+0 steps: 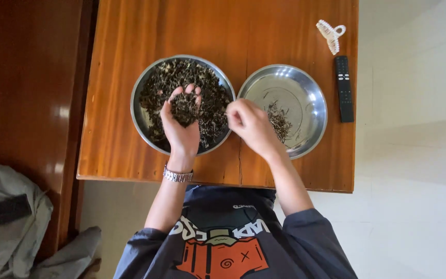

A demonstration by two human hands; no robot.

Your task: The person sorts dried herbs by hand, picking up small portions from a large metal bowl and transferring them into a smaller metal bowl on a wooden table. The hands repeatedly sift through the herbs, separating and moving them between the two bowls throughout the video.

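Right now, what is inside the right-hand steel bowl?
The right steel bowl holds a small heap of thin dried stems. The right hand covers its near-left edge, hiding anything beneath.
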